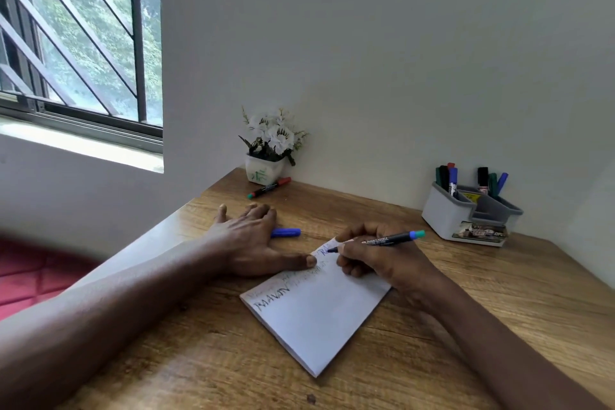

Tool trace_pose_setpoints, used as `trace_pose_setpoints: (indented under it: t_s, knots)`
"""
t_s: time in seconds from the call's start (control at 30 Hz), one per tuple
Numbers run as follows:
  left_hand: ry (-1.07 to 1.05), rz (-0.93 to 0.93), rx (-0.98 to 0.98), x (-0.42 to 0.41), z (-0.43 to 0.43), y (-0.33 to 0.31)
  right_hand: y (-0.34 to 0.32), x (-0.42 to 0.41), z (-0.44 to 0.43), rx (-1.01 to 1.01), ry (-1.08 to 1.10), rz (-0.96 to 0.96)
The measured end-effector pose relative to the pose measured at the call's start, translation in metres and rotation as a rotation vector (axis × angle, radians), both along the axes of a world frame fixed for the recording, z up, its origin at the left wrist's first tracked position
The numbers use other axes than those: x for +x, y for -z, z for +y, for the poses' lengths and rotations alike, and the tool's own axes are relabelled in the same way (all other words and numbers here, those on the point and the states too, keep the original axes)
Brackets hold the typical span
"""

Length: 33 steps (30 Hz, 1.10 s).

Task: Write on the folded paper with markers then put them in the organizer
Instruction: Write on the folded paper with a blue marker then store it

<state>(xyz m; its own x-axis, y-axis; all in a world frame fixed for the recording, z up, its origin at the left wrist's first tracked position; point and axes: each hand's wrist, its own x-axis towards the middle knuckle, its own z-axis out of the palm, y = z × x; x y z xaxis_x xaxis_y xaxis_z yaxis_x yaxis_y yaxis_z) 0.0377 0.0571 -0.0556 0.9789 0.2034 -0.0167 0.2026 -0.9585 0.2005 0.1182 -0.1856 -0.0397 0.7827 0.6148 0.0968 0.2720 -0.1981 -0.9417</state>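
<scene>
The folded white paper lies at an angle on the wooden table, with black, faint and blue writing along its far edge. My right hand grips a black marker with a blue and green end, its tip on the paper's far corner. My left hand lies flat on the table, its thumb pressing the paper's edge. A blue cap lies by its fingers. A grey organizer stands at the back right with several markers upright in it.
A red-capped marker lies near the back left corner, in front of a small white pot of white flowers. White walls close the table at the back and right. A barred window is at the left.
</scene>
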Motion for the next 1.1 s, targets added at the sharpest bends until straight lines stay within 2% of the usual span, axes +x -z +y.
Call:
trace_pose_setpoints:
  t_s: [0.1, 0.27, 0.5, 1.1]
  knots:
    - [-0.002, 0.002, 0.003, 0.002, 0.000, 0.001, -0.005, 0.005, 0.002, -0.058, -0.051, 0.016]
    - [0.004, 0.021, -0.004, 0.003, 0.002, -0.001, 0.002, 0.003, 0.008, -0.079, 0.046, -0.188]
    - [0.019, 0.042, -0.007, 0.003, 0.001, -0.004, 0.007, 0.002, 0.011, -0.110, 0.079, -0.269]
    - [0.037, 0.047, 0.005, -0.002, -0.002, -0.010, 0.006, -0.001, 0.011, -0.090, 0.072, -0.283]
